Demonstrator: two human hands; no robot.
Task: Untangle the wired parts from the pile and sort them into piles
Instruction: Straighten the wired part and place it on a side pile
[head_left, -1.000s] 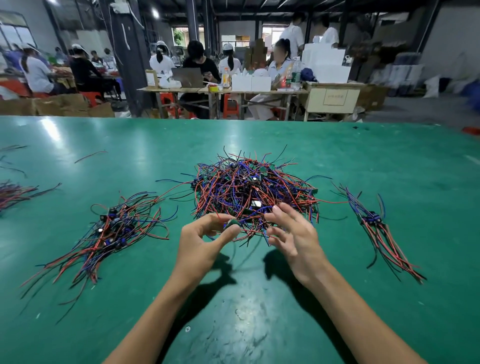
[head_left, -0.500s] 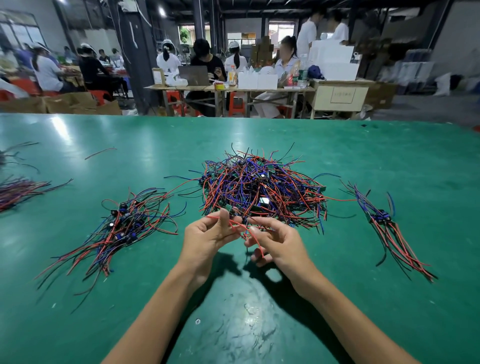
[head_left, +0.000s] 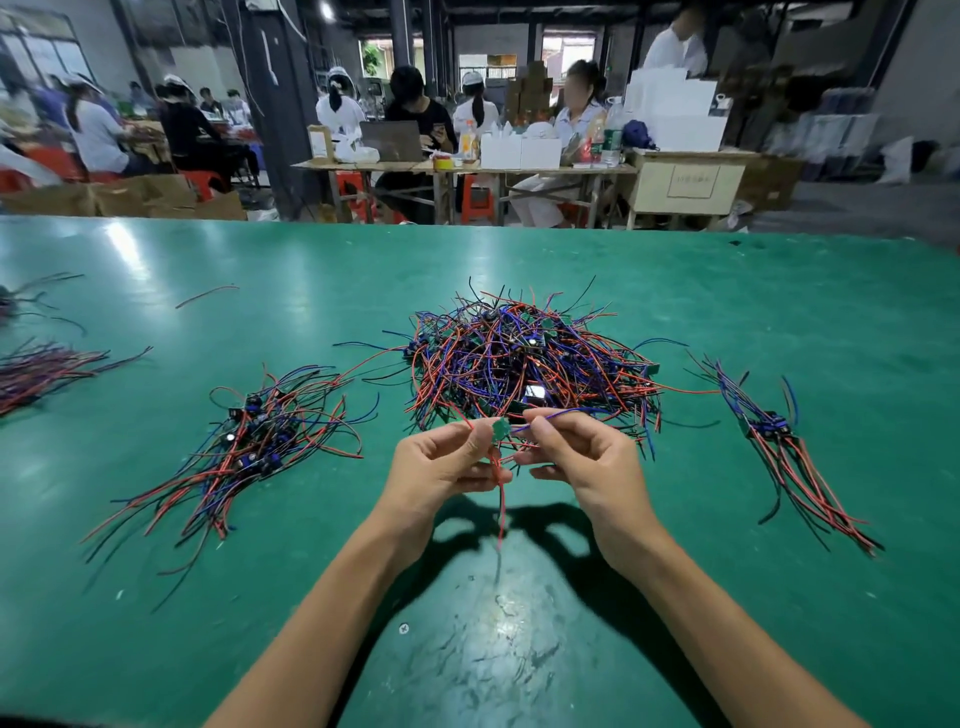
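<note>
A big tangled pile (head_left: 524, 364) of red, blue and black wired parts lies in the middle of the green table (head_left: 519, 649). Just in front of it I hold one wired part (head_left: 500, 430), a small green board with wires, above the table. My left hand (head_left: 441, 467) pinches its red wire, which hangs down below my fingers. My right hand (head_left: 582, 457) pinches its blue wire, which runs back toward the pile. A sorted pile (head_left: 249, 447) lies to the left and a smaller sorted pile (head_left: 774, 441) to the right.
More wire bundles (head_left: 41, 369) lie at the table's far left edge, and a loose red wire (head_left: 205, 295) sits further back. A screw head (head_left: 403, 629) shows in the table near me. Beyond the table, people sit at workbenches (head_left: 457, 166).
My hands have lifted one wired part free of the pile's front edge and raised it; its red wire now hangs straight down between them.
</note>
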